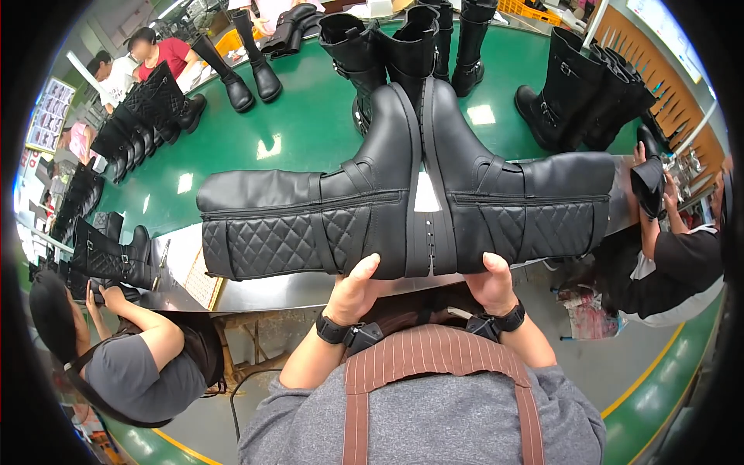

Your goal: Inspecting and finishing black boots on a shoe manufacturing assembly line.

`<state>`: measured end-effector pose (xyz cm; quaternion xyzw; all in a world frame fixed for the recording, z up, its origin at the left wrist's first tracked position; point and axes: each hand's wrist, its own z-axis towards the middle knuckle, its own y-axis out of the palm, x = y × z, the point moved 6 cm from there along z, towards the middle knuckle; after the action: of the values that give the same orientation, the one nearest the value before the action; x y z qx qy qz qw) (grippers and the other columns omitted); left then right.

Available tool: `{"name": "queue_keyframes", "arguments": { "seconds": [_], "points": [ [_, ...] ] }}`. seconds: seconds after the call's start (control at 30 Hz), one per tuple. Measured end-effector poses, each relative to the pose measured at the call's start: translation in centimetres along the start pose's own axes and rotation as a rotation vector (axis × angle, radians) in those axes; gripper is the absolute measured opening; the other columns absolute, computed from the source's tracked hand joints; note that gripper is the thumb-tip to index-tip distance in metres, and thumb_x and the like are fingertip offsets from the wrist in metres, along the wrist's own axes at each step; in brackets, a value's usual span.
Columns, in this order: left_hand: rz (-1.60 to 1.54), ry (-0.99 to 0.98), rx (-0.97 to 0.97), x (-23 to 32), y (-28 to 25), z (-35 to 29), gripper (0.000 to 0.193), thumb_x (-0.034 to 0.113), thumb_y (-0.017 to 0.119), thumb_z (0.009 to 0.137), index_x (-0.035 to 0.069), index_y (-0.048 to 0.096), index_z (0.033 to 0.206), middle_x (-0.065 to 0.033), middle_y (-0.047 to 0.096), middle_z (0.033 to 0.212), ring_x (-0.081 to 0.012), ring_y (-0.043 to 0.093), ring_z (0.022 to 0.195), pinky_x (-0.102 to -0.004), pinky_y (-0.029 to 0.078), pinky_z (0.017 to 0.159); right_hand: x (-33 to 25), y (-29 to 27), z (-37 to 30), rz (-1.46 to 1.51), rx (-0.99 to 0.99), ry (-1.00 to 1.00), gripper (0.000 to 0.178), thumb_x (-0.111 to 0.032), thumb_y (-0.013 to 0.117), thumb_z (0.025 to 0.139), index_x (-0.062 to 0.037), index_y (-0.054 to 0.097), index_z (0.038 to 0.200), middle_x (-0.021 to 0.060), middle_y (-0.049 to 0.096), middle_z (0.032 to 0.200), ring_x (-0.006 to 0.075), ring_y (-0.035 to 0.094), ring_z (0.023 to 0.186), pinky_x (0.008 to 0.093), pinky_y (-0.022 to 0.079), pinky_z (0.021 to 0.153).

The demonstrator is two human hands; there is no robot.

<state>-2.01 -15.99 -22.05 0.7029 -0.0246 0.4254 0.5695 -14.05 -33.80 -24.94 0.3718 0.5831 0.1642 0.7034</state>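
Note:
Two tall black boots with quilted shafts, straps and side zips lie sideways in front of me, soles facing each other. My left hand [353, 291] is closed around the heel of the left boot [302, 205], its thumb up on the leather. My right hand [493, 287] grips the right boot [527, 205] by its heel in the same way. The toes point away from me and the shafts stretch out to either side. The heels touch or nearly touch, and a narrow gap shows between the soles. Most of my fingers are hidden beneath the boots.
Beyond lies a green worktable [287, 132] with a metal front edge. Several black boots [356, 50] stand at its far middle, more boots [562, 89] at right. A paper pad [205, 279] lies near left. Co-workers sit at left [147, 349] and right [666, 256], handling boots.

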Motion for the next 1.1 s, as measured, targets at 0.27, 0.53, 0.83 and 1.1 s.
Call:
{"name": "queue_keyframes", "arguments": {
  "seconds": [0.27, 0.53, 0.83, 1.1],
  "points": [
    [0.157, 0.04, 0.109, -1.1, -3.9, 0.0, 0.04, 0.019, 0.058, 0.092, -0.001, 0.057, 0.126, -0.012, 0.059, 0.13, -0.0237, 0.053, 0.124, -0.0386, 0.035, 0.109, 0.0, -1.8, -0.2, 0.007, 0.044, 0.0, 0.031, -0.015, 0.06, 0.084, 0.0027, 0.066, 0.108, 0.011, 0.067, 0.113, 0.0221, 0.06, 0.109, 0.0362, 0.042, 0.101],
    [0.164, 0.101, 0.099, -1.0, -3.2, -0.3, 0.038, 0.017, 0.057, 0.094, -0.002, 0.057, 0.127, -0.0123, 0.058, 0.131, -0.0237, 0.053, 0.123, -0.039, 0.035, 0.108, -1.3, 0.2, 0.1, 0.017, 0.008, 0.048, 0.024, -0.014, 0.057, 0.087, 0.0002, 0.069, 0.103, 0.0093, 0.069, 0.107, 0.0186, 0.062, 0.105, 0.0328, 0.043, 0.097],
    [0.103, 0.047, 0.131, -0.4, -1.8, -0.2, 0.04, 0.001, 0.059, 0.091, 0.002, 0.053, 0.13, -0.0108, 0.06, 0.125, -0.021, 0.059, 0.113, -0.0371, 0.046, 0.102, -0.9, -0.2, 0.2, 0.082, -0.016, 0.026, 0.029, -0.017, 0.056, 0.087, 0.0017, 0.068, 0.106, 0.0117, 0.068, 0.111, 0.0229, 0.063, 0.105, 0.0362, 0.046, 0.096],
    [0.151, 0.057, 0.303, -0.3, -3.8, -0.7, 0.038, 0.004, 0.061, 0.091, 0.004, 0.054, 0.128, -0.0092, 0.06, 0.124, -0.0218, 0.06, 0.112, -0.0415, 0.049, 0.098, 0.0, -1.3, 2.3, 0.067, 0.152, 0.338, 0.033, -0.02, 0.055, 0.09, 0.0014, 0.064, 0.114, 0.0137, 0.066, 0.114, 0.0298, 0.063, 0.106, 0.0501, 0.048, 0.095]
  ]
}}
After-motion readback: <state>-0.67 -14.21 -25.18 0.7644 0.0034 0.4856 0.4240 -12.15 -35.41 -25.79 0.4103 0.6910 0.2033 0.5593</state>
